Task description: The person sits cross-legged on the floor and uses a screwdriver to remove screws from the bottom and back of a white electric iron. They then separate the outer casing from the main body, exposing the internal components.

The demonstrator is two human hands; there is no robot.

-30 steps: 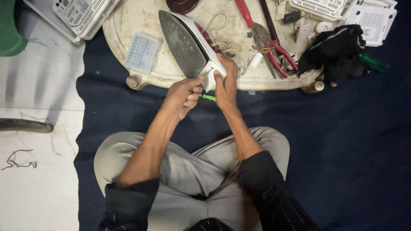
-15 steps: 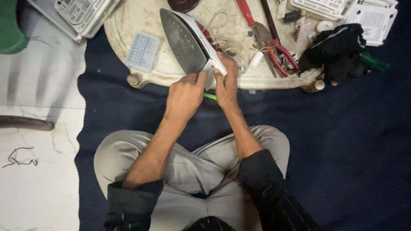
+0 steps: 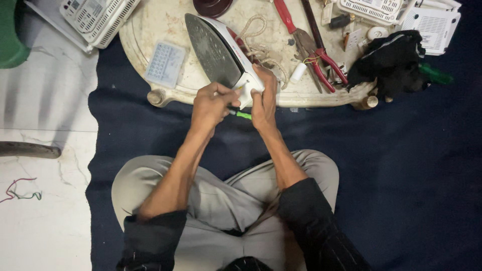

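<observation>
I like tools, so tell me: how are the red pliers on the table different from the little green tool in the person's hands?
The red pliers lie untouched on the low table; the green-handled tool is gripped by the left hand against the iron, which the right hand steadies. The pliers show whole and look longer; the green tool is mostly hidden. Both look like hand tools.

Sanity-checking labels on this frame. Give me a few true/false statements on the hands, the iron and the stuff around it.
1. The clothes iron lies on its side on the low table, soleplate showing. True.
2. The left hand holds a green-handled screwdriver at the iron's rear end. True.
3. The right hand rests on the red-handled pliers. False: it grips the iron's rear; the pliers lie apart on the table.
4. The black cloth covers the iron. False: it lies at the table's right edge.
</observation>
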